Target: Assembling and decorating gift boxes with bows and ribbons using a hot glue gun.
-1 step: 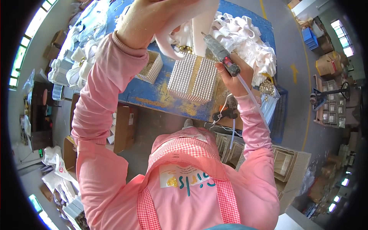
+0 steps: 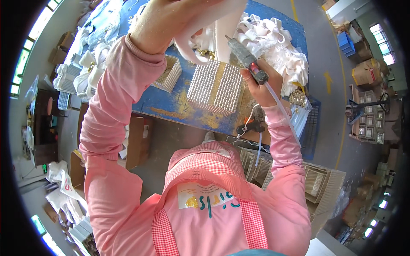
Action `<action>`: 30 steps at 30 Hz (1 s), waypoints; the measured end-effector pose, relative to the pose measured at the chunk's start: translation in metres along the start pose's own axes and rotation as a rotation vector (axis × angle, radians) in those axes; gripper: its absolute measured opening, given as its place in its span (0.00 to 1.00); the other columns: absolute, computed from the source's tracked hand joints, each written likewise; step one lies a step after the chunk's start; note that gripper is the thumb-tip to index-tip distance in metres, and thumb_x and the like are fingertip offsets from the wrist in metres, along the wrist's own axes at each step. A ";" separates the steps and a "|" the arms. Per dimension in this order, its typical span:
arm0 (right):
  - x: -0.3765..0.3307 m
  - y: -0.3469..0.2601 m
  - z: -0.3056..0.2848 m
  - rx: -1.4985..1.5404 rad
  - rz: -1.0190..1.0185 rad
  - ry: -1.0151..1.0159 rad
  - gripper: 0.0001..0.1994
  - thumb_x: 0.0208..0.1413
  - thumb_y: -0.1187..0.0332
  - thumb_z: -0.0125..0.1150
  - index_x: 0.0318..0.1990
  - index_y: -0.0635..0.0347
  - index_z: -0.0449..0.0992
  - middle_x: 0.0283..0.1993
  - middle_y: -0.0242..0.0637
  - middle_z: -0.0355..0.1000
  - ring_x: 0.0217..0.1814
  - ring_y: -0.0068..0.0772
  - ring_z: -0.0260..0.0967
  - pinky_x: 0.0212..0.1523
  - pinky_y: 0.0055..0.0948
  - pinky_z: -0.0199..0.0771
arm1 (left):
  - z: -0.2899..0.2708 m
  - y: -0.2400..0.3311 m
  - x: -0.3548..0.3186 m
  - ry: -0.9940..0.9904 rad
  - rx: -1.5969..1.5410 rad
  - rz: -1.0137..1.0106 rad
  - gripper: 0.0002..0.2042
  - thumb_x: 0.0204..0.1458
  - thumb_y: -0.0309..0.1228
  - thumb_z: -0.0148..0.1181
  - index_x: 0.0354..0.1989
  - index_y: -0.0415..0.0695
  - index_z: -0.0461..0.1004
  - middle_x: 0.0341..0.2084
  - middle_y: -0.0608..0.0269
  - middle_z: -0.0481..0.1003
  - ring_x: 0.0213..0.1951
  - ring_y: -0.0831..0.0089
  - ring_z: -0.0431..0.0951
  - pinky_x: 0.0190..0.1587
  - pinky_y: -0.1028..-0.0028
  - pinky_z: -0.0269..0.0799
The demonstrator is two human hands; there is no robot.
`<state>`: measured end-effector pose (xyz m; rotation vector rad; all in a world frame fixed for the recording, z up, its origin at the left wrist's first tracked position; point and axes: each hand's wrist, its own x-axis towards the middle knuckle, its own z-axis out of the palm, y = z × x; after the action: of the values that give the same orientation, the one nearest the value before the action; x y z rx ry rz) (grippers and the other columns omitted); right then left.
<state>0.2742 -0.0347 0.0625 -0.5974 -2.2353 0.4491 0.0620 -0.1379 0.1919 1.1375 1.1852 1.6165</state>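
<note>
At the top edge, my left hand (image 2: 168,19) is closed on a soft white ribbon (image 2: 225,34), its loose ends hanging over the table; the fingertips are partly cut off. My right hand (image 2: 267,83) grips a grey hot glue gun (image 2: 244,54), nozzle pointing up and left, a small red light glowing on it. From its back runs a translucent glue stick (image 2: 277,102). Between and below my hands sits a box covered in rows of pearl beads (image 2: 213,87), a gold band down its middle. Neither hand touches it.
An open pearl-covered box (image 2: 168,74) stands left on the blue table (image 2: 166,104). White ribbon loops (image 2: 282,55) pile up at the right. Boxes with white bows (image 2: 92,70) crowd the left. A second glue gun (image 2: 252,126) and its cord lie at the near edge.
</note>
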 end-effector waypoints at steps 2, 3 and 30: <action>-0.003 0.002 0.004 -0.007 0.019 -0.024 0.16 0.45 0.54 0.64 0.25 0.58 0.69 0.22 0.37 0.66 0.24 0.46 0.67 0.21 0.36 0.64 | 0.005 0.003 -0.004 0.023 -0.012 0.019 0.11 0.53 0.33 0.57 0.38 0.37 0.76 0.27 0.66 0.76 0.26 0.84 0.73 0.26 0.86 0.68; -0.004 0.004 0.005 -0.016 0.036 -0.037 0.16 0.45 0.54 0.63 0.25 0.58 0.69 0.21 0.37 0.66 0.24 0.46 0.67 0.21 0.36 0.64 | 0.005 0.004 -0.006 0.014 -0.017 0.012 0.11 0.53 0.33 0.57 0.39 0.37 0.76 0.27 0.67 0.76 0.26 0.84 0.73 0.26 0.86 0.68; -0.044 0.091 0.072 -0.248 0.156 -0.303 0.18 0.49 0.48 0.58 0.27 0.55 0.77 0.18 0.44 0.69 0.21 0.49 0.69 0.20 0.40 0.67 | 0.014 0.021 -0.016 0.155 0.063 0.025 0.13 0.51 0.35 0.60 0.40 0.38 0.77 0.26 0.64 0.77 0.26 0.83 0.74 0.26 0.85 0.69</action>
<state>0.2714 0.0078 -0.0542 -0.8876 -2.5660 0.3615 0.0778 -0.1539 0.2110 1.0860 1.3338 1.7227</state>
